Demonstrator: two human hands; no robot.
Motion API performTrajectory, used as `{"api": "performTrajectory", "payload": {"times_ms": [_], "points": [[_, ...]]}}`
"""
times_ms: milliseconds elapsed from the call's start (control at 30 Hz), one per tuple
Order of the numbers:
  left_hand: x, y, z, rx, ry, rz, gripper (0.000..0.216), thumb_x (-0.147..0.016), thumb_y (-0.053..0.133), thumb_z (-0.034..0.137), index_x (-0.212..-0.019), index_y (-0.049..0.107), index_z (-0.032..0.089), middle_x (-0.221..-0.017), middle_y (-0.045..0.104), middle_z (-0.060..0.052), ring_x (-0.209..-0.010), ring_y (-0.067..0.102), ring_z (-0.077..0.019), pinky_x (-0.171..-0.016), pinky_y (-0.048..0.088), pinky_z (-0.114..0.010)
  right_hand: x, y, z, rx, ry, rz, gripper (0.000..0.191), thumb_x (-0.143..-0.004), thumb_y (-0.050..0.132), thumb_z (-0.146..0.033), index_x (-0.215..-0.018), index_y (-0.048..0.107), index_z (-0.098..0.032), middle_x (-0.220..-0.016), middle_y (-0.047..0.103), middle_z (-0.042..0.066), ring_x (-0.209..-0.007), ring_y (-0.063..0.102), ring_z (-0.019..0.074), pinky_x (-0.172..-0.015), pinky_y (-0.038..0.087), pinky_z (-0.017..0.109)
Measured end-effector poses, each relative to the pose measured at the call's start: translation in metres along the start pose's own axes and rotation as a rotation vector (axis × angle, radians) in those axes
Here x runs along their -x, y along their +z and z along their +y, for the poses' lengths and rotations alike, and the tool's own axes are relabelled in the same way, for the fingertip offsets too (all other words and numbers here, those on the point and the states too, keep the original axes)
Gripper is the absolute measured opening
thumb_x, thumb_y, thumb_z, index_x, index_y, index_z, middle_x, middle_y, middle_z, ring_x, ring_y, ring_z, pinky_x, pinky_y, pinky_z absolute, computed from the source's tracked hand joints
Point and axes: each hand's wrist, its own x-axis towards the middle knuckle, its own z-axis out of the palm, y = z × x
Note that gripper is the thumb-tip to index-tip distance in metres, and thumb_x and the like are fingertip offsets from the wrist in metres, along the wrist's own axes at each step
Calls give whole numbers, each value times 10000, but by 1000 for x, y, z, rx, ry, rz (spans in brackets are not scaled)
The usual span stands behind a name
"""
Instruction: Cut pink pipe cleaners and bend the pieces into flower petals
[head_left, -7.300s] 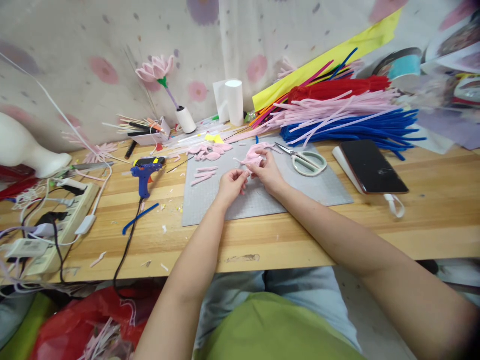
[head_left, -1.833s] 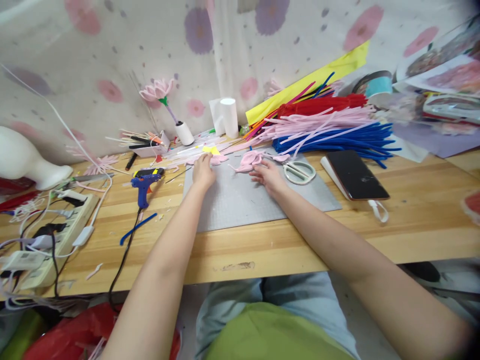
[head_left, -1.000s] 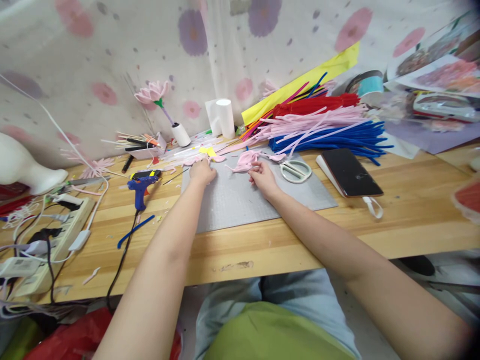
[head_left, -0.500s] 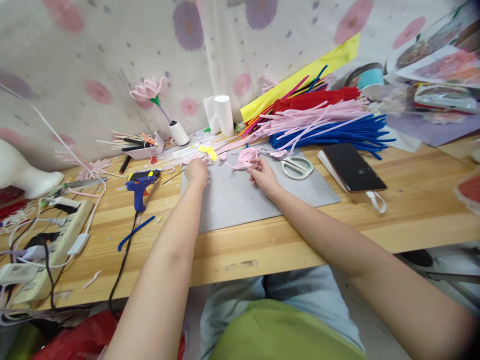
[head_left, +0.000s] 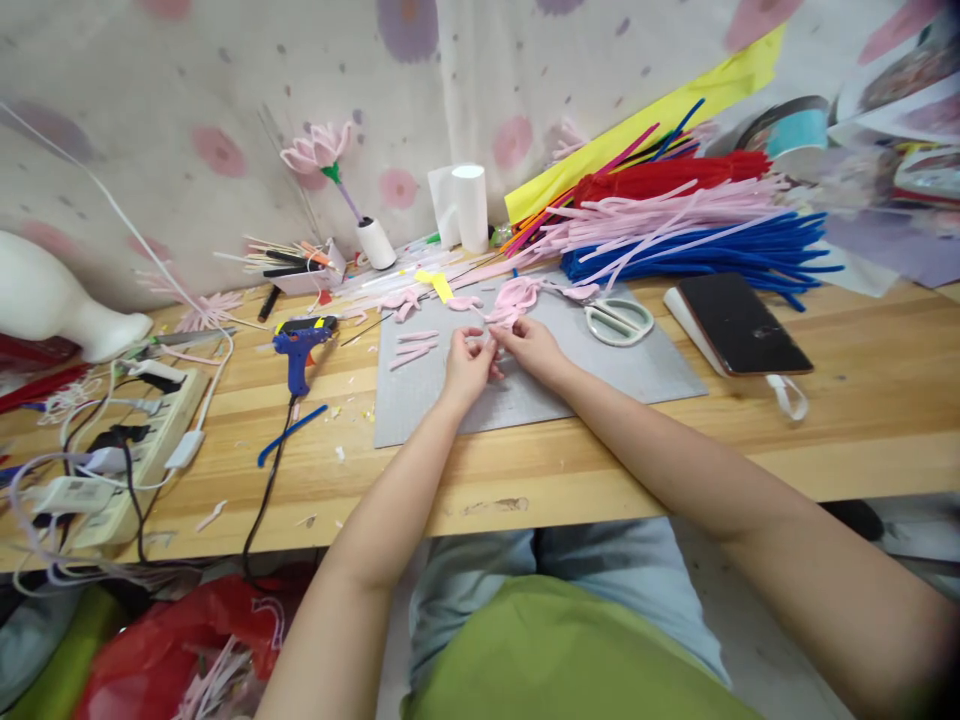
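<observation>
Over the grey cutting mat, my left hand and my right hand meet fingertip to fingertip. Both are closed in a pinch on what looks like a small piece of pink pipe cleaner, mostly hidden by the fingers. Just beyond the right hand lies a looped pink pipe-cleaner shape. Left of my left hand are several short pink pipe-cleaner pieces, with a curled pink piece behind them. White-handled scissors rest on the mat to the right.
A blue glue gun stands left of the mat, near a power strip with tangled cables. Bundles of blue pipe cleaners and pink ones lie at the back right. A phone is at the right; a pink flower stands behind.
My left hand has moved right, away from the short pink pieces, to meet my right hand. The right hand has come slightly nearer. The view has shifted a little.
</observation>
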Motion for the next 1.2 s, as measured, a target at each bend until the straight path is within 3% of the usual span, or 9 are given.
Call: {"api": "performTrajectory", "payload": {"times_ms": [133,400,600,733,900,1200], "points": [[-1,-6,4,67,-137,-91,279,-811,532,429,-818,452,162,-591,593,18,-411,492,-56,-472,469,-212,-4,-7,4,55,-17,68,256,-708,604,-404,-663,506,-171,-573,488,-39,-544,430,88,-534,338,229],[5,-7,5,15,-73,-103,236,-736,636,358,-695,540,146,-525,539,45,-365,373,-22,-379,366,-166,-1,-5,-1,30,-61,36,272,-680,634,-384,-621,473,-174,-588,486,-41,-553,413,76,-525,316,218],[5,-4,4,53,-24,-32,215,-685,666,300,-594,546,147,-372,336,98,-299,256,-19,-303,208,-174,2,-1,-6,-99,160,-109,364,-654,674,-452,-579,454,-171,-438,410,-70,-387,301,37,-382,199,194],[6,-2,2,147,21,10,270,-637,701,335,-564,520,149,-363,335,101,-302,242,-13,-310,194,-174,3,4,-10,-243,282,-157,367,-669,692,-417,-579,441,-165,-406,398,-80,-319,263,13,-322,139,169],[6,-2,-1,257,55,10,333,-593,730,377,-549,483,158,-366,359,98,-307,253,-13,-313,197,-169,4,11,-13,-284,389,-160,322,-749,651,-332,-590,427,-164,-386,399,-82,-279,282,9,-280,149,141],[5,1,-2,295,33,20,360,-611,728,389,-543,456,162,-375,389,84,-317,293,-20,-323,241,-174,3,14,-13,-277,417,-190,275,-823,556,-261,-599,430,-164,-364,413,-74,-257,302,19,-255,180,134]]}}
